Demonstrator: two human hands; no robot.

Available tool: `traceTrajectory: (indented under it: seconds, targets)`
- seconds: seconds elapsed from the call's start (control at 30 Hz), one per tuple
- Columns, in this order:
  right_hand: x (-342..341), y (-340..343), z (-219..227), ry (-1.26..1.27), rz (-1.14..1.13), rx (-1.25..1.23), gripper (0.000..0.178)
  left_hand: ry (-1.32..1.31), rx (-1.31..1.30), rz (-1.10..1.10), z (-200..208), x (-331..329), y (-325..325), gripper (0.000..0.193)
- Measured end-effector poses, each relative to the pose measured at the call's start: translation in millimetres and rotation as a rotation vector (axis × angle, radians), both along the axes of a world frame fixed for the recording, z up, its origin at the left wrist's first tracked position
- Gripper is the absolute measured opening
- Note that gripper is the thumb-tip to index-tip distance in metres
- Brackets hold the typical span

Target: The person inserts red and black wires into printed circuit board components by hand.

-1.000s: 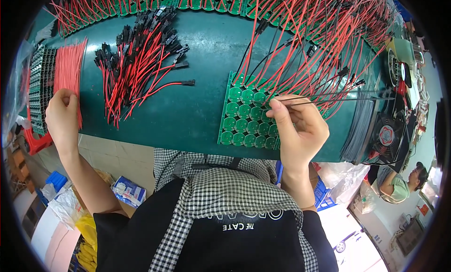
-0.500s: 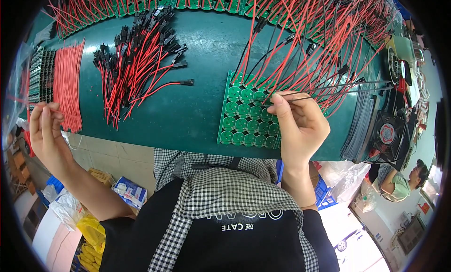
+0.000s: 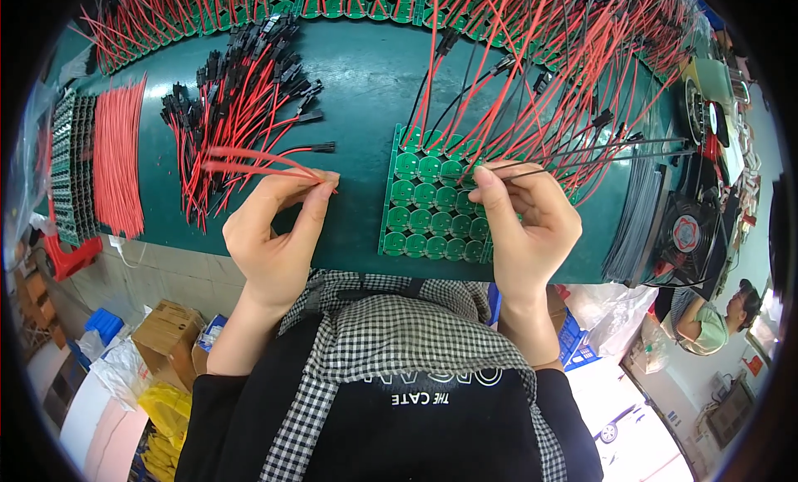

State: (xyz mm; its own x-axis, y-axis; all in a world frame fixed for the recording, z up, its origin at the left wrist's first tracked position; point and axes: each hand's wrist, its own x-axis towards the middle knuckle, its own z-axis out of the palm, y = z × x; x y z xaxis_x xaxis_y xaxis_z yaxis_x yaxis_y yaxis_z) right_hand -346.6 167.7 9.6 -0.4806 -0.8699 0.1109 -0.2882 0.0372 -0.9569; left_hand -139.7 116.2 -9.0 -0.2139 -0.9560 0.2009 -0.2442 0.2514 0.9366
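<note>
My left hand (image 3: 278,224), fingers pinched, holds red wire (image 3: 266,159) whose far end is smeared by motion; I cannot tell how many strands. It hovers left of a green circuit board panel (image 3: 426,192) with rows of round boards. At the panel's right part my right hand (image 3: 536,216) pinches thin black wire (image 3: 611,152), which runs off to the right. Red and black leads (image 3: 499,108) stand up from the panel's far rows. Where the wire tips in my right fingers meet the board is too small to make out.
A pile of red-black connector leads (image 3: 241,108) lies left of centre. Beyond it are a bundle of red wires (image 3: 119,158) and stacked boards (image 3: 75,166). Black wires (image 3: 638,220) and a fan (image 3: 688,232) sit right. Wired panels (image 3: 366,4) line the far edge. Another person (image 3: 706,320) sits right.
My left hand has come from the red wire bundle at the far left toward the panel, carrying red wire. My right hand has barely moved and keeps its pinch.
</note>
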Motion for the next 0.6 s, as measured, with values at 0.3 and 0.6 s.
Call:
traceTrajectory:
  seconds: [0.3,0.6]
  targets:
    - [2.5,-3.2,2.7,0.101,0.051,-0.003,0.01,0.227,0.166,-0.059,13.2,-48.0,0.7,0.012]
    - [-1.6,-3.2,-0.3,0.138,0.044,-0.01,0.012,0.126,0.122,-0.085,3.7,-63.9,-0.2,0.012]
